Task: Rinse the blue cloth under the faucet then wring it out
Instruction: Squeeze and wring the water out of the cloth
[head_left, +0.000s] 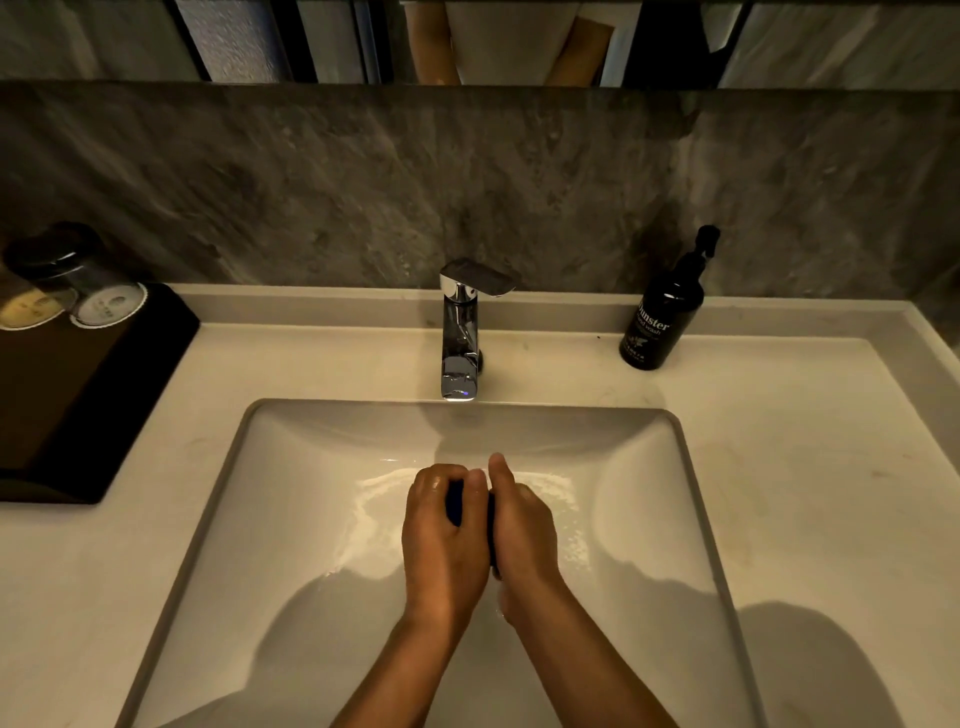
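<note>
Grey stone backs a pale surface (779, 467) with a sunken sink (311, 519), its floor wet around the hands. Both hands meet over the basin, below and in front of the faucet (460, 338), from which no stream shows. The cloth (455, 501) is bunched between them: the left hand (441, 540) has its fingers (441, 475) curled tight round it, and the right hand (522, 525) presses against its other side, seemingly clamped too, though its fingers are hidden. Only a dark blue sliver shows between the left fingers and the palms. Soaked, it should be soft, heavy and slippery, so wringing likely wants a fist on each end, twisting opposite ways. A soap bottle (665, 317) stands well right of the fingers.
</note>
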